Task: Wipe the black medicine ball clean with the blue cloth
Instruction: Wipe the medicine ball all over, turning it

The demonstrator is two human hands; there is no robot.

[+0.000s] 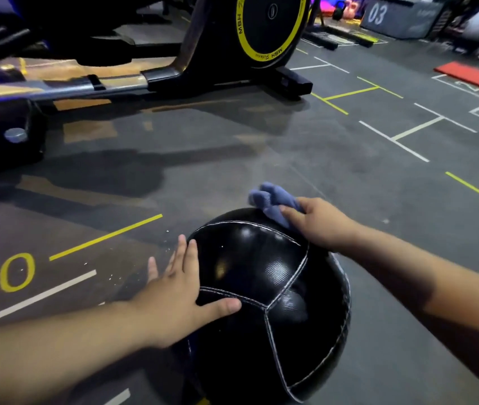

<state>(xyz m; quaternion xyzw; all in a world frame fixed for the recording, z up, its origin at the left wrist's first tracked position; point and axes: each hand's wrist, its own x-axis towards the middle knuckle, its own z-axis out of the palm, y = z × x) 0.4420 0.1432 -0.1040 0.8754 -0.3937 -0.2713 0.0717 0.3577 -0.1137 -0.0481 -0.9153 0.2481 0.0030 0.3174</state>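
Note:
A large black medicine ball [273, 311] with white stitched seams rests on the grey gym floor at the bottom centre. My left hand [180, 293] lies flat against the ball's left side, fingers spread, thumb across a seam. My right hand [320, 223] presses a bunched blue cloth [270, 200] onto the far top of the ball. Part of the cloth sticks out beyond my fingers; the rest is hidden under my palm.
An exercise machine [197, 65] with a yellow-rimmed black flywheel [270, 24] stands at the back left, its rail running left. A red mat [472, 77] lies far right. A grey box marked 03 [396, 16] is at the back. Floor lines and a yellow "50" [1, 279] mark the floor.

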